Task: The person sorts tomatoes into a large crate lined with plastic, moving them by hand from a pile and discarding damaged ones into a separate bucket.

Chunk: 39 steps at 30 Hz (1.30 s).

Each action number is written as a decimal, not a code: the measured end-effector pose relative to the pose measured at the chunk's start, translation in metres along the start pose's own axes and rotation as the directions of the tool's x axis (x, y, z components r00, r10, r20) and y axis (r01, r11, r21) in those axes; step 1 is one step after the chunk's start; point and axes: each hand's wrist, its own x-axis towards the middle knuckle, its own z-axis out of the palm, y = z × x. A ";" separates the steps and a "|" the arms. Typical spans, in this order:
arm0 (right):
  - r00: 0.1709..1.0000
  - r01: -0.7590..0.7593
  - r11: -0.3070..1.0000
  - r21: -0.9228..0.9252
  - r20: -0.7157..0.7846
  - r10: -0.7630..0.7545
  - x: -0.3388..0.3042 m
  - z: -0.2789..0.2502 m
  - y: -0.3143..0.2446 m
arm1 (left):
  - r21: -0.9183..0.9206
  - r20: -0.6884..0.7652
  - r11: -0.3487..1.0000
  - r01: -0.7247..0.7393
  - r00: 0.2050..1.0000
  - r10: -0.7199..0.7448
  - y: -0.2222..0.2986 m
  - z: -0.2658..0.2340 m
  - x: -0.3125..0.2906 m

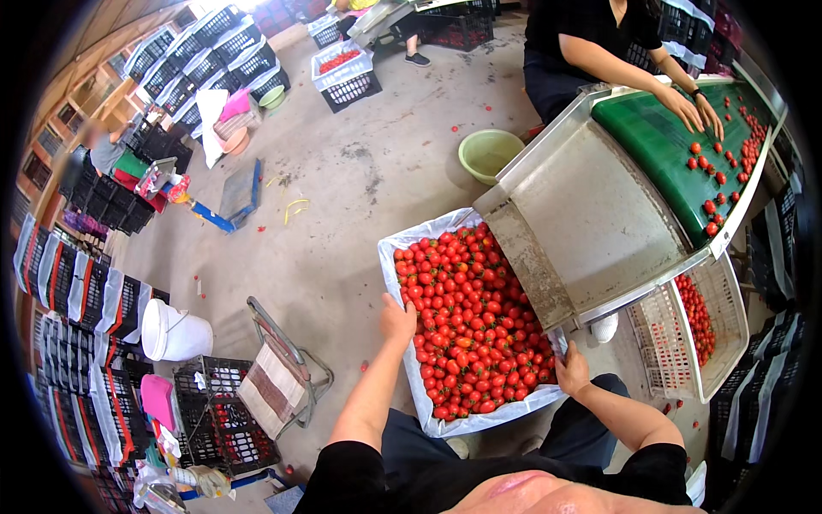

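Observation:
A crate point(390, 264) lined with white sheeting is in front of me, filled nearly to the rim with small red cherry tomatoes point(471, 330). My left hand point(398, 322) is closed on its left rim, the fingers partly hidden behind the edge. On the opposite side my right hand point(572, 370) grips the right rim near the near corner. The crate's far right side lies against or under the lower lip of a metal chute point(599, 218); I cannot tell whether they touch. My legs show beside the crate's near end.
Beyond the chute, a person's hands point(695, 113) reach over a green belt point(638, 137) carrying scattered tomatoes. A white crate point(723, 343) holding tomatoes stands right. A green basin point(490, 154), folding chair point(274, 390), white bucket point(178, 332) and stacked black crates point(205, 64) stand around.

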 end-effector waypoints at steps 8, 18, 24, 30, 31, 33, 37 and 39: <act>1.000 -0.011 1.000 0.005 0.011 0.011 -0.001 -0.002 -0.004 | 0.017 0.013 1.000 0.008 1.000 -0.008 0.006 -0.005 -0.002; 0.996 0.080 0.996 0.031 -0.051 -0.078 0.000 0.003 0.007 | -0.001 0.017 1.000 -0.002 1.000 0.002 0.002 0.001 0.000; 1.000 0.011 1.000 0.003 0.024 -0.011 -0.002 -0.002 -0.002 | -0.034 0.020 0.999 -0.019 1.000 0.020 -0.009 0.003 0.002; 0.999 -0.034 0.999 0.021 0.042 0.034 -0.003 -0.007 -0.008 | -0.023 0.034 1.000 -0.007 0.999 0.008 -0.003 0.001 0.000; 0.999 -0.025 0.999 0.022 0.027 0.024 -0.003 -0.005 -0.007 | -0.027 0.031 1.000 -0.014 0.999 0.015 -0.003 -0.001 0.000; 1.000 -0.016 1.000 0.023 0.017 0.016 -0.003 -0.005 -0.006 | -0.036 0.014 0.999 -0.032 0.999 0.032 -0.006 0.002 0.002; 0.999 -0.013 1.000 0.010 0.032 0.013 -0.003 -0.005 -0.006 | -0.068 0.027 0.997 0.018 1.000 -0.016 -0.006 0.002 0.003; 1.000 -0.006 1.000 -0.009 0.018 0.006 -0.003 -0.004 -0.005 | -0.049 0.011 0.999 -0.013 1.000 0.014 -0.008 0.003 0.002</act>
